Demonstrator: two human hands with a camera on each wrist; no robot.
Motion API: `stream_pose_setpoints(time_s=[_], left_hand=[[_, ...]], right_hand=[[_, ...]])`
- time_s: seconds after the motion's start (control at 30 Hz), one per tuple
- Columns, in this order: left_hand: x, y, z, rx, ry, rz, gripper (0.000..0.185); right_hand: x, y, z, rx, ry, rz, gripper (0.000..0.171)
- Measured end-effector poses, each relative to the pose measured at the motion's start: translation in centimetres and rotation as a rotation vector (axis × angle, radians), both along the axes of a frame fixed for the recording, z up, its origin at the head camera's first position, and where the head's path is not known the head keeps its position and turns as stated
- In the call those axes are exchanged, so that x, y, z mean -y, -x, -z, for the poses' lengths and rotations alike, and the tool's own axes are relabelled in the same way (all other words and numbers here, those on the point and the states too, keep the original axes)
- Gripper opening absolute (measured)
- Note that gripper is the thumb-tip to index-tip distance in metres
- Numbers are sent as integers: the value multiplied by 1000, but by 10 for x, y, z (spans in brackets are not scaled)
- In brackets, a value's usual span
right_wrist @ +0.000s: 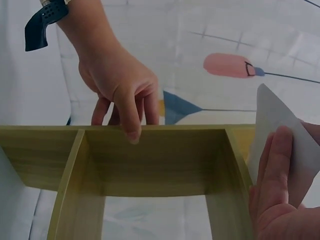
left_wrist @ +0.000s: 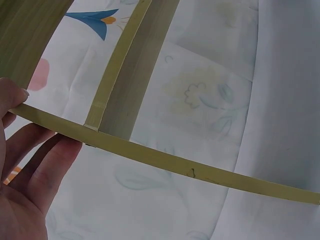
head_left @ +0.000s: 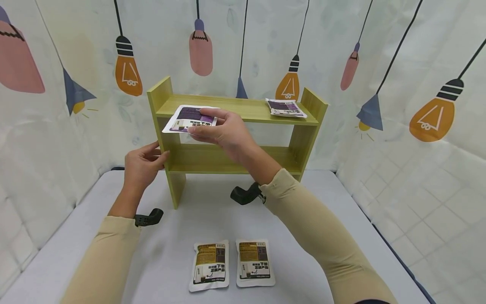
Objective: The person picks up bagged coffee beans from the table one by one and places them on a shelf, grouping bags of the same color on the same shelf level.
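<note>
A small wooden shelf (head_left: 228, 102) with two boards stands on the table. My left hand (head_left: 142, 164) grips its left side panel (left_wrist: 150, 152), thumb on the inner face and fingers outside, as the left wrist view shows. My right hand (head_left: 231, 133) pinches a flat purple-and-white pouch (head_left: 190, 115) between thumb and fingers, over the left end of the top board. In the right wrist view the pouch's plain white back (right_wrist: 270, 110) faces the camera. Similar purple pouches (head_left: 286, 108), seemingly stacked, lie at the right end of the top board.
Two brown-and-white pouches (head_left: 210, 266) (head_left: 255, 262) lie side by side on the white table (head_left: 182, 236) in front of the shelf. Behind hangs a pale cloth (head_left: 159, 25) printed with lamps. Each wrist carries a black camera mount (head_left: 149, 217).
</note>
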State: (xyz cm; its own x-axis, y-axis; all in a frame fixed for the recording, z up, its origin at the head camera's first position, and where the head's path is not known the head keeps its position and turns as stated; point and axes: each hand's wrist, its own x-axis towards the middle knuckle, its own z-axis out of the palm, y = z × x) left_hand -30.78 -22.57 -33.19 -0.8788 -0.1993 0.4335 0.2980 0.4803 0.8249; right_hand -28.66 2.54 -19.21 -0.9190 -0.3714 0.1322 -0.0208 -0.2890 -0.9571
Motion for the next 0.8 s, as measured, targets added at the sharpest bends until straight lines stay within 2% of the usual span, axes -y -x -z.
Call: stream_pose_setpoints(time_s=[0.23,0.5,0.8], left_hand=[[0,0,0,-21,2,11,55],[1,2,2,-22,11,4,54],[1,1,1,-34,23,9,53]], right_hand=[[-1,-1,-2,-8,-45,-9,62],[-4,-2,-6,-68,-179,-7,72],[1,0,-9,-51,-128,14,67]])
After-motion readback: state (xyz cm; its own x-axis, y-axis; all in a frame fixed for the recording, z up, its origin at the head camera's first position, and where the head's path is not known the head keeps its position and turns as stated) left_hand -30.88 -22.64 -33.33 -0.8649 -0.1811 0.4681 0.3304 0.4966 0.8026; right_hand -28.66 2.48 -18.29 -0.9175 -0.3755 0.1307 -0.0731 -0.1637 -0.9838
